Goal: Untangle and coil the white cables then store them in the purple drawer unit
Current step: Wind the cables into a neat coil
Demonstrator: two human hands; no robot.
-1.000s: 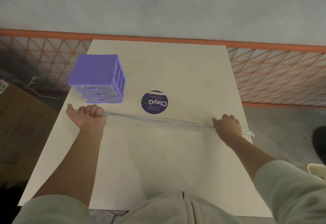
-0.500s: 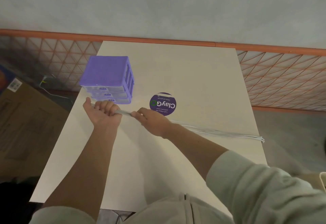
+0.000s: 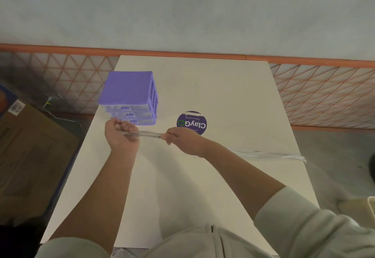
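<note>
A bundle of white cables [image 3: 267,154] lies stretched across the white table [image 3: 203,186]. My left hand [image 3: 121,136] is closed around one end of the bundle, just in front of the purple drawer unit [image 3: 129,97]. My right hand [image 3: 182,140] grips the same bundle a short way to the right, and a short taut stretch runs between the two hands. The rest of the bundle trails behind my right forearm to the table's right edge. The unit's three clear drawers look closed.
A round purple ClayGo sticker [image 3: 191,123] sits on the table just beyond my right hand. An orange mesh barrier [image 3: 324,95] runs behind the table. A cardboard box [image 3: 30,146] stands on the floor to the left.
My right hand slid left along the cable bundle from the table's right side to close beside my left hand. My left hand kept its grip and turned slightly.
</note>
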